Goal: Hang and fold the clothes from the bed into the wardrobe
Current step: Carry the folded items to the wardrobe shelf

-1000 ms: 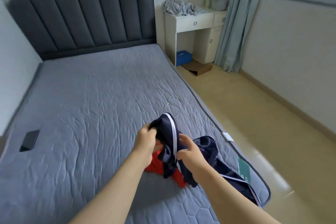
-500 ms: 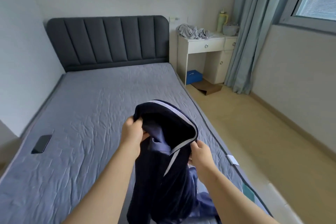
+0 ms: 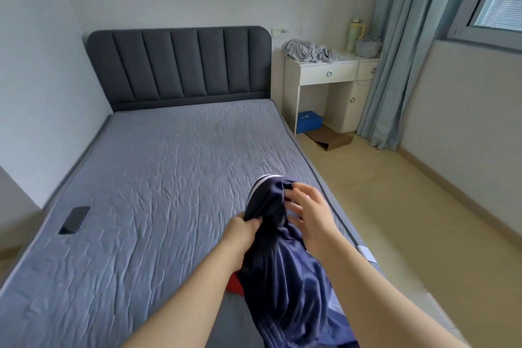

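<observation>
Grey quilted bedding covers the bed (image 3: 158,206) that fills most of the room, its dark padded headboard (image 3: 180,65) against the far wall. At the bed's near right edge, a person holds up a navy garment (image 3: 282,277) with white trim, its lower part draping toward the mattress. The left hand (image 3: 243,237) grips a bunched fold of the cloth, fingers clamped on it. The right hand (image 3: 310,217) is at the garment's upper edge, fingers apart and relaxed, the tips touching the fabric. A scrap of red cloth (image 3: 234,285) shows on the bed beneath the garment, beside the left forearm. A dark phone (image 3: 74,220) lies flat near the bed's left edge. Right of the bed's head stands a white bench (image 3: 319,73) carrying a crumpled grey cloth (image 3: 308,51) and a pale bottle (image 3: 356,32). A blue box (image 3: 309,119) sits in the opening under it, and brown cardboard (image 3: 330,140) lies on the floor in front. Blue-grey curtains (image 3: 401,51) hang farther right of the bed.
</observation>
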The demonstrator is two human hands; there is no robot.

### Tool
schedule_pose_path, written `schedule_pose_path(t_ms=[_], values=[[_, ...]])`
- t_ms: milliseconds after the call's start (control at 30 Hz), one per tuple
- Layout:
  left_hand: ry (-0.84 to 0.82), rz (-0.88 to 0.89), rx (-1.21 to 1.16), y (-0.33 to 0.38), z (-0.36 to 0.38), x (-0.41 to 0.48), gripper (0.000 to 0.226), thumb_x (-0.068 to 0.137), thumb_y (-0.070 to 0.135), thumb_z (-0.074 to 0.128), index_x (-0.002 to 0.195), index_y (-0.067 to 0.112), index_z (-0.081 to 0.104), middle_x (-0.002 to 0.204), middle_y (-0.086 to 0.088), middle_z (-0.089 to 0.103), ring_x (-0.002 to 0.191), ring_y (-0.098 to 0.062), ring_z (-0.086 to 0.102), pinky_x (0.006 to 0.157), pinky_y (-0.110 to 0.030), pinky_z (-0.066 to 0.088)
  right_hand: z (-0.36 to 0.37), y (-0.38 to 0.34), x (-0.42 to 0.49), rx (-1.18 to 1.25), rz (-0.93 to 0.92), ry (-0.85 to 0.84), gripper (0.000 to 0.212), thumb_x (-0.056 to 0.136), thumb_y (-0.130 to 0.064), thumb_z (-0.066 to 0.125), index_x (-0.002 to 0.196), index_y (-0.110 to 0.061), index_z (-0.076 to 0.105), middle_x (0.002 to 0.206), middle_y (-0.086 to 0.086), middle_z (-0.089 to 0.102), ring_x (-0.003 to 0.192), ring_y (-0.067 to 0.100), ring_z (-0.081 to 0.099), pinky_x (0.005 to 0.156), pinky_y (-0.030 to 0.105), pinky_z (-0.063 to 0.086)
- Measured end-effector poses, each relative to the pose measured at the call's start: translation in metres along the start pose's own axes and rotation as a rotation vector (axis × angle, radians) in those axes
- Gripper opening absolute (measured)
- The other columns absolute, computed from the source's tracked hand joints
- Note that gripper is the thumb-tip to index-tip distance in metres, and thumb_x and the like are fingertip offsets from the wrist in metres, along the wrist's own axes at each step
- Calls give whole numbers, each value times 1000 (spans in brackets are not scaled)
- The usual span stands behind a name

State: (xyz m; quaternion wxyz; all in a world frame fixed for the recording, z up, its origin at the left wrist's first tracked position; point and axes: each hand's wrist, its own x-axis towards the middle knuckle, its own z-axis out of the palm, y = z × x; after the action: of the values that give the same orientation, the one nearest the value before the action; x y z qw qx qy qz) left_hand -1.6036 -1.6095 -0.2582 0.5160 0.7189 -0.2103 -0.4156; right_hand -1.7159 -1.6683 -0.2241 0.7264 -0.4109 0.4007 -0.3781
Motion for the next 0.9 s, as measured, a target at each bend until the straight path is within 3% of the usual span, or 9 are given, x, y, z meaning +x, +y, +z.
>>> schedule_pose_path(t_ms=[133,233,300,400,500,600,700,800,900], values=[[15,-270,-534,43,1,6,20,90,6,49,71,8,52,59,-7,53,44,-14,51,43,-21,40,-14,27,-11,-233,72,-226,31,87,-10,62,115,-16,52,102,-1,64,83,8,64,67,16,51],[-30,-282,-814,67,-5,6,25,93,8,47,69,9,52,64,-6,51,53,-15,50,48,-23,45,-21,41,-14,-379,123,-323,38,80,-7,70,114,-16,56,110,5,67,97,17,66,85,29,53],[-43,-235,-870,76,-10,2,28,96,7,44,69,9,50,60,-6,51,52,-15,51,43,-21,46,-20,42,-13,-437,76,-220,22,83,-8,66,105,-11,62,100,8,69,87,18,67,81,28,54],[-76,-189,-786,76,-16,-5,19,96,13,44,79,10,51,76,-9,55,67,-20,54,61,-31,47,-12,33,-10,-437,0,-23,10,90,-14,57,88,-7,63,84,8,64,74,15,61,63,23,49],[-190,-134,-269,66,-22,-8,14,94,30,48,92,20,58,93,4,62,86,-15,57,85,-36,39,-5,19,-8,-283,2,3,21,94,-19,53,78,-5,53,73,10,57,63,17,57,51,22,44],[-294,-84,-21,57,-23,-10,13,93,30,51,102,23,57,88,4,62,74,-12,58,63,-23,43,3,9,-7,-170,36,-40,26,96,-18,49,88,7,47,81,14,44,70,24,43,56,30,34],[-359,-207,25,50,-24,-14,9,93,27,52,89,20,56,73,0,61,57,-12,58,48,-18,43,11,8,-11,-79,69,-97,18,97,-14,46,91,2,52,82,17,54,69,27,54,62,34,45],[-336,-384,74,36,-30,-11,22,89,34,55,72,19,56,60,2,60,52,-11,59,48,-18,40,10,8,-13,-20,104,-62,21,97,-15,46,78,-7,47,73,13,52,62,25,53,60,33,45],[-362,-361,-53,33,-31,-6,11,91,25,53,82,21,55,62,2,58,43,-8,53,47,-18,39,3,5,-9,-29,110,-6,21,97,-18,47,80,-6,50,73,13,54,63,24,54,60,31,44]])
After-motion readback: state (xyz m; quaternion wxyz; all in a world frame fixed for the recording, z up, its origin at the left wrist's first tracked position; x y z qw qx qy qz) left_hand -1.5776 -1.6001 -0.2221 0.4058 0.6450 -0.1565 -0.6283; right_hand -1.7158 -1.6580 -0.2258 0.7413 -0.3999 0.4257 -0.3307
